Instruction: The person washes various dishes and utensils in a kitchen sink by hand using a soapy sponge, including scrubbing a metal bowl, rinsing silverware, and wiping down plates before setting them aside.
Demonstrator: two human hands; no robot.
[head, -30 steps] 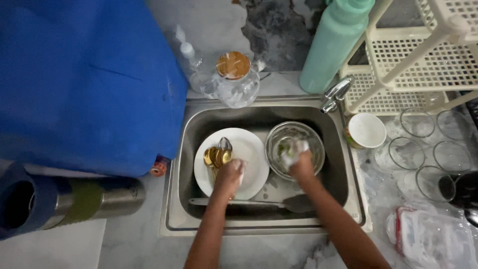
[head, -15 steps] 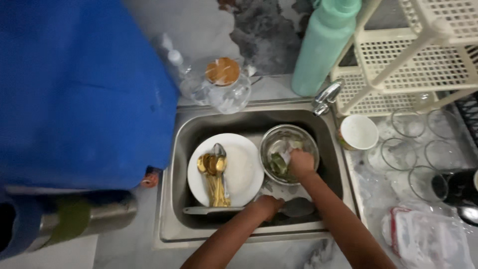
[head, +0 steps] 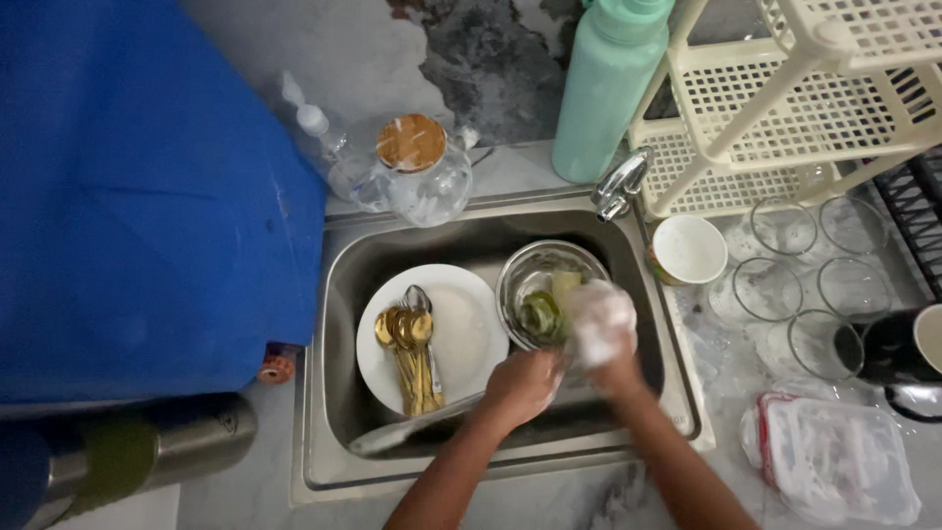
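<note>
Both forearms are extended forward, converging. Left hand (head: 523, 385) is curled, knuckles up. Right hand (head: 601, 329) is closed, coated in foam, set just ahead of the left.

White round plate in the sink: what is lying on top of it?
On the white round plate lies a bunch of gold spoons with one silver spoon. The soapy left hand covers its lower right edge.

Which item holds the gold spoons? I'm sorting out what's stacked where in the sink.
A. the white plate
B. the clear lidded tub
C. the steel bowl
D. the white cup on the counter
A: the gold spoons lie bunched on the white plate in the sink's left half, beside the steel bowl.
</note>
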